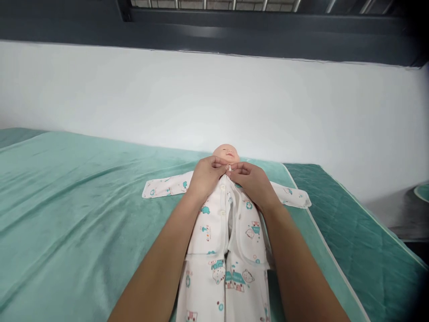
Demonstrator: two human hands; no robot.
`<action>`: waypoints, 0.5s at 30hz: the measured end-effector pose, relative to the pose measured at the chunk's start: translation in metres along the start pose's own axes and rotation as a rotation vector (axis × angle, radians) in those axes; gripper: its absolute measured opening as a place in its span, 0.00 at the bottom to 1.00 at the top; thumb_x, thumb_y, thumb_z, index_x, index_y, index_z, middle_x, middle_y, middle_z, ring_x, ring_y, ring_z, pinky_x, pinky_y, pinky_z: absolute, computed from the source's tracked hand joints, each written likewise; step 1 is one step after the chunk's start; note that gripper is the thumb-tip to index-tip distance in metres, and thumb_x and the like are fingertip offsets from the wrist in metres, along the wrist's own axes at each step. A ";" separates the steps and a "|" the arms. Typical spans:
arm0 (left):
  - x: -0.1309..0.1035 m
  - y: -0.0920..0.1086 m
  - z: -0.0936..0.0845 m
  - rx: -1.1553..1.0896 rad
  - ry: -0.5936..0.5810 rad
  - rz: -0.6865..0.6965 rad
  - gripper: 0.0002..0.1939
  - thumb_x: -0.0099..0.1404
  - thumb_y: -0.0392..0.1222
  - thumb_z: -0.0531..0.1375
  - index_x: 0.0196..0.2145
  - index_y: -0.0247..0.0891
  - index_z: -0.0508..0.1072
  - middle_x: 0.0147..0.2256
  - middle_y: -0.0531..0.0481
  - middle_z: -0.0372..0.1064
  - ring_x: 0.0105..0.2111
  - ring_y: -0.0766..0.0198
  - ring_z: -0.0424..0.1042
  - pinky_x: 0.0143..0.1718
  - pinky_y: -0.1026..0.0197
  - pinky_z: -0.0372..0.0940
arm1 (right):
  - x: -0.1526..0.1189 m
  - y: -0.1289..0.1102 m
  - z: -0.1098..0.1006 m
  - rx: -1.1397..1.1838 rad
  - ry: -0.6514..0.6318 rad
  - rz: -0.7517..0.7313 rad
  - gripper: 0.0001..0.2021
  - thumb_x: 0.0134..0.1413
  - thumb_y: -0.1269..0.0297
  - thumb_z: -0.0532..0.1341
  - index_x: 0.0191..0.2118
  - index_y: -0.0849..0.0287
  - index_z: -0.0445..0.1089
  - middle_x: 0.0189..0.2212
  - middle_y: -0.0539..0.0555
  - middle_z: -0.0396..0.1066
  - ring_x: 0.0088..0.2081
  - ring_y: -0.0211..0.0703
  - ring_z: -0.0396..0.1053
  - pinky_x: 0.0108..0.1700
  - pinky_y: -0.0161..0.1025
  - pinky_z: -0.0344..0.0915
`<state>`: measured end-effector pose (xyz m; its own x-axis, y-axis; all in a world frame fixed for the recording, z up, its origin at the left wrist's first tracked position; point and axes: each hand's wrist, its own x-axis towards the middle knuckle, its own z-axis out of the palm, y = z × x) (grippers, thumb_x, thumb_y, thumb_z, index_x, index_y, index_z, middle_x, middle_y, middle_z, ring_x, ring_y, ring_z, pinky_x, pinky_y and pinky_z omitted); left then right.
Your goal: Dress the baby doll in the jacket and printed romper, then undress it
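A baby doll (225, 151) lies on its back, its head toward the wall. It wears a white baby jacket (209, 228) with teal animal prints, its sleeves spread out to both sides. White trousers (201, 286) in the same print lie below. At the doll's neck, my left hand (208, 175) pinches one edge of the jacket's collar. My right hand (250, 179) pinches the other edge, and the fingertips of both hands nearly meet. Further down, the jacket front hangs open, with buttons along its left edge. The fingertips partly hide the top of the collar.
A light green blanket (83, 214) with soft folds covers the bed. On the right, a darker green quilted cover (348, 223) shows beyond the blanket's pale edge. Behind the doll rises a white wall (201, 98), with a dark window frame (208, 36) and metal bars above.
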<state>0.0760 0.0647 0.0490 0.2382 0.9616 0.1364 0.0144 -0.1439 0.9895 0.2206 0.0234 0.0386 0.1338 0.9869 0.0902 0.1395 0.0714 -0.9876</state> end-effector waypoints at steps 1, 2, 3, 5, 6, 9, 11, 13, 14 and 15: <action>-0.001 0.000 0.000 0.005 -0.009 0.003 0.09 0.57 0.42 0.65 0.35 0.36 0.76 0.33 0.47 0.76 0.32 0.63 0.73 0.36 0.61 0.65 | 0.000 0.000 0.001 -0.050 0.007 -0.002 0.14 0.46 0.56 0.68 0.39 0.56 0.72 0.28 0.47 0.71 0.27 0.37 0.64 0.30 0.36 0.59; -0.001 0.001 0.000 0.017 -0.023 0.005 0.10 0.57 0.44 0.65 0.36 0.36 0.76 0.34 0.46 0.76 0.33 0.62 0.73 0.37 0.60 0.65 | 0.000 -0.001 0.001 -0.096 0.015 -0.006 0.14 0.46 0.57 0.67 0.39 0.56 0.71 0.28 0.47 0.71 0.26 0.36 0.64 0.29 0.36 0.59; -0.001 0.001 0.000 0.032 -0.038 0.006 0.12 0.57 0.45 0.66 0.37 0.37 0.76 0.35 0.46 0.76 0.34 0.61 0.74 0.38 0.60 0.65 | 0.000 -0.002 0.002 -0.133 0.021 -0.013 0.14 0.47 0.57 0.67 0.39 0.56 0.71 0.28 0.47 0.71 0.27 0.37 0.64 0.30 0.36 0.60; -0.001 0.000 0.000 0.060 -0.051 0.002 0.14 0.56 0.47 0.67 0.38 0.37 0.77 0.37 0.45 0.76 0.36 0.60 0.74 0.38 0.59 0.66 | -0.001 -0.003 0.003 -0.179 0.033 -0.024 0.13 0.47 0.57 0.66 0.38 0.56 0.71 0.29 0.48 0.71 0.29 0.38 0.67 0.31 0.36 0.61; 0.000 -0.001 0.000 0.064 -0.049 -0.006 0.14 0.56 0.47 0.67 0.38 0.38 0.77 0.37 0.45 0.76 0.36 0.60 0.74 0.38 0.59 0.66 | -0.001 -0.004 0.004 -0.194 0.037 -0.027 0.13 0.47 0.57 0.66 0.38 0.56 0.70 0.29 0.48 0.71 0.30 0.38 0.67 0.32 0.37 0.62; 0.001 -0.002 0.000 0.006 -0.037 -0.044 0.12 0.56 0.43 0.67 0.37 0.37 0.77 0.35 0.45 0.76 0.35 0.60 0.74 0.38 0.59 0.66 | -0.002 -0.006 0.005 -0.238 0.038 -0.030 0.13 0.46 0.58 0.66 0.39 0.55 0.70 0.28 0.47 0.71 0.30 0.39 0.67 0.32 0.37 0.62; 0.001 -0.002 -0.001 -0.050 -0.037 -0.068 0.10 0.56 0.41 0.66 0.37 0.37 0.76 0.35 0.46 0.75 0.35 0.60 0.74 0.38 0.58 0.66 | -0.002 -0.007 0.006 -0.254 0.040 -0.036 0.13 0.46 0.58 0.66 0.39 0.54 0.69 0.27 0.46 0.70 0.29 0.38 0.67 0.32 0.37 0.61; 0.001 -0.001 -0.002 -0.098 -0.036 -0.084 0.10 0.56 0.39 0.66 0.37 0.36 0.76 0.35 0.46 0.75 0.34 0.61 0.73 0.38 0.58 0.66 | -0.002 -0.007 0.006 -0.233 0.036 -0.040 0.13 0.46 0.59 0.67 0.39 0.54 0.69 0.27 0.45 0.70 0.29 0.38 0.66 0.32 0.36 0.60; 0.000 0.000 -0.002 -0.122 -0.035 -0.091 0.10 0.56 0.38 0.66 0.37 0.36 0.76 0.35 0.46 0.74 0.34 0.61 0.73 0.38 0.58 0.66 | -0.002 -0.006 0.005 -0.205 0.022 -0.041 0.14 0.46 0.58 0.67 0.39 0.54 0.68 0.27 0.45 0.70 0.29 0.37 0.66 0.32 0.36 0.60; 0.000 0.000 -0.002 -0.147 -0.038 -0.099 0.10 0.56 0.37 0.65 0.38 0.36 0.76 0.34 0.46 0.74 0.33 0.62 0.73 0.38 0.58 0.66 | -0.002 -0.006 0.004 -0.166 0.002 -0.040 0.14 0.46 0.58 0.67 0.40 0.54 0.69 0.27 0.45 0.70 0.29 0.37 0.65 0.32 0.35 0.60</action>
<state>0.0738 0.0652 0.0495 0.2791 0.9595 0.0393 -0.1021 -0.0110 0.9947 0.2157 0.0216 0.0439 0.1268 0.9834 0.1299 0.3052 0.0859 -0.9484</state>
